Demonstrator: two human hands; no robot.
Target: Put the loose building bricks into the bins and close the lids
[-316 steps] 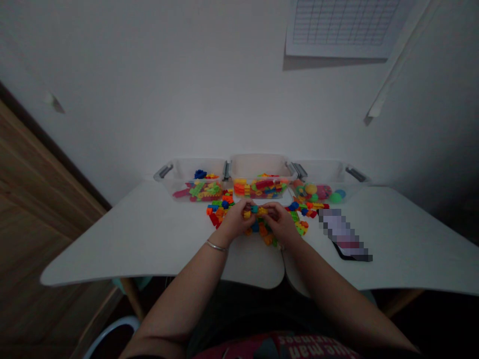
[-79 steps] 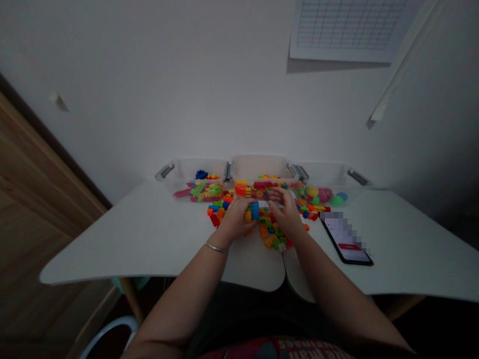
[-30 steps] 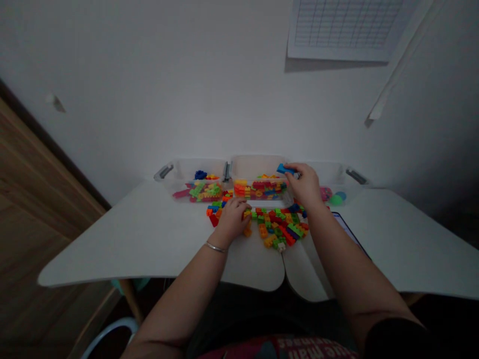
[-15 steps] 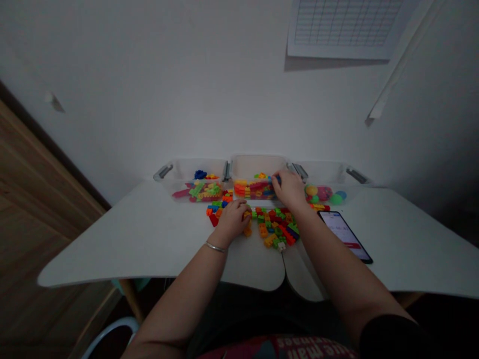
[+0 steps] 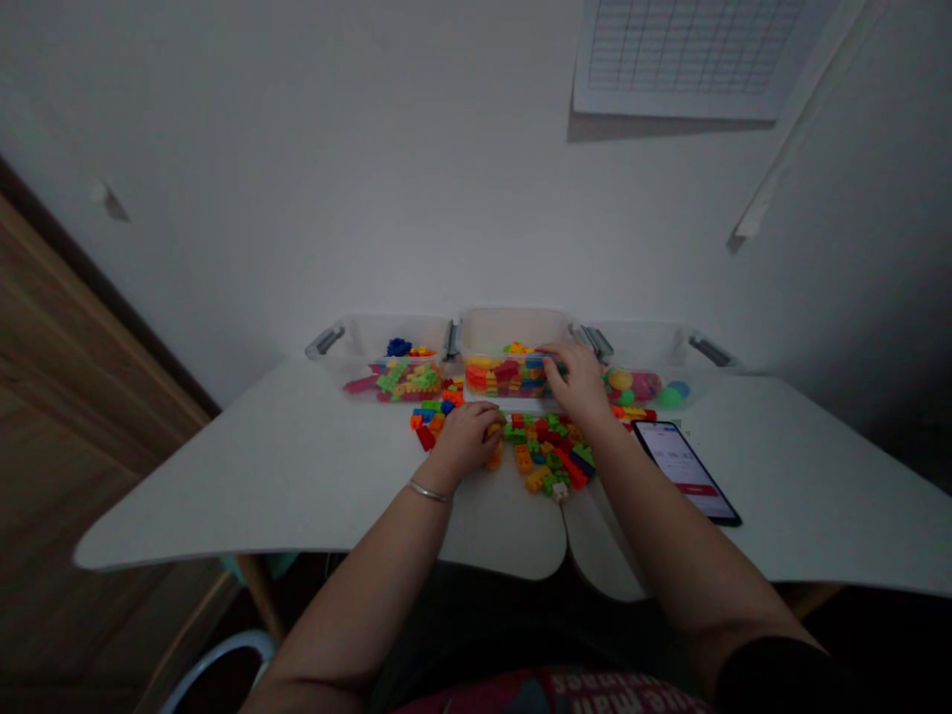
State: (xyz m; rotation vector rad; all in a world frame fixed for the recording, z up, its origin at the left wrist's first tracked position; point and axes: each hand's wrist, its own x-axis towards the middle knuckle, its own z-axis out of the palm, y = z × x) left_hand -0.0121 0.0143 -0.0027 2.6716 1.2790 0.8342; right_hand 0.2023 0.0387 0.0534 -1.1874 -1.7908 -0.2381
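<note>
My right hand (image 5: 574, 385) reaches over the front rim of the middle clear plastic bin (image 5: 513, 332), its fingers lying on the stacked coloured toy bricks inside. A blue brick (image 5: 534, 363) sits just under those fingertips. My left hand (image 5: 465, 443) rests on the table at the left end of a loose pile of toy bricks (image 5: 546, 456). Its fingers curl over a yellow brick (image 5: 495, 432), and an orange brick (image 5: 493, 460) lies just below them.
A clear bin (image 5: 379, 342) of bricks stands to the left of the middle bin. Another clear bin (image 5: 640, 342) to its right holds coloured balls. A smartphone (image 5: 684, 473) lies right of the pile on the white table (image 5: 245, 486), and more bricks (image 5: 435, 421) lie left of my left hand.
My right hand has carried the blue brick from the pile over to the middle bin and now lies lower inside it. My left hand has stayed at the pile's left end.
</note>
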